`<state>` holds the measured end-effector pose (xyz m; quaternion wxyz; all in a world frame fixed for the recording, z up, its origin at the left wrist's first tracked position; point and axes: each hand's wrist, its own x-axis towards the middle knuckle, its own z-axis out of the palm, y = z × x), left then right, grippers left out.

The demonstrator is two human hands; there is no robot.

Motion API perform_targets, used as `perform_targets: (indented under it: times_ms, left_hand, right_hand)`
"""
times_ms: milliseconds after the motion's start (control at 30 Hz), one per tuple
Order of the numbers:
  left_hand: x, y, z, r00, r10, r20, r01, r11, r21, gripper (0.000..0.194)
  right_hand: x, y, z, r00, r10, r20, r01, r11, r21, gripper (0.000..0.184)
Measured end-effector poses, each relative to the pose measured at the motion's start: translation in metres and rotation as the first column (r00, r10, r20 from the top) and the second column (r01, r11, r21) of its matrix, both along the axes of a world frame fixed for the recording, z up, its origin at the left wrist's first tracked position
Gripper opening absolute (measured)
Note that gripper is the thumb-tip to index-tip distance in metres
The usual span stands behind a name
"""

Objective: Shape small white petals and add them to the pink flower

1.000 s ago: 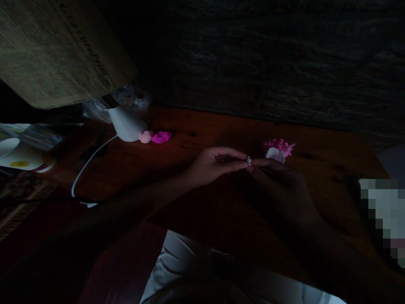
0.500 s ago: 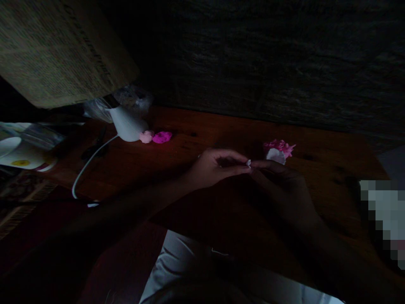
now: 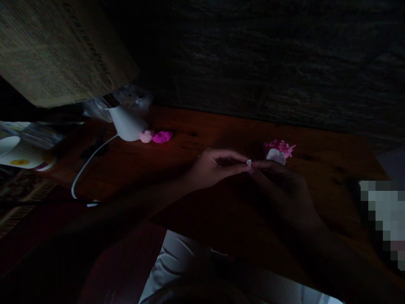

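Observation:
Thumb and forefinger of my left hand (image 3: 210,169) pinch a small white piece (image 3: 249,162), perhaps soft clay; the dim light hides its exact kind. From the other side, my right hand (image 3: 284,190) holds the same piece between closed fingertips. Just beyond the right fingers, a white lump (image 3: 276,156) rests against a pink petalled flower shape (image 3: 286,147) on the wooden table (image 3: 221,126). Farther left lie a pale pink lump (image 3: 147,136) and a bright magenta lump (image 3: 162,137), side by side.
A lamp with a white base (image 3: 128,124) and a newsprint-patterned shade (image 3: 69,50) stands at the left, its white cord (image 3: 82,173) hanging over the edge. Clear plastic (image 3: 136,99) lies behind it. Far left is a white cup (image 3: 22,154). A dark wall (image 3: 268,63) backs the table.
Both hands stay in nearly the same place. The small white piece between the fingertips looks slightly turned or reshaped.

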<state>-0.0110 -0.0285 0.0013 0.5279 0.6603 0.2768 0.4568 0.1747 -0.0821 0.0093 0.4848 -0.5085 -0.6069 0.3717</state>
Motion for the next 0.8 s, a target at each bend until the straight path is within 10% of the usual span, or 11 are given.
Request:
perform_targets:
  times_ms: [800]
  left_hand:
    - [0.0004,0.0006,0.0008,0.999,-0.036,0.019,0.036,0.999,0.002,0.02]
  right_hand:
    - [0.0067,-0.008,0.0057,0.943,-0.066,0.325,-0.049,0.942,0.333,0.013]
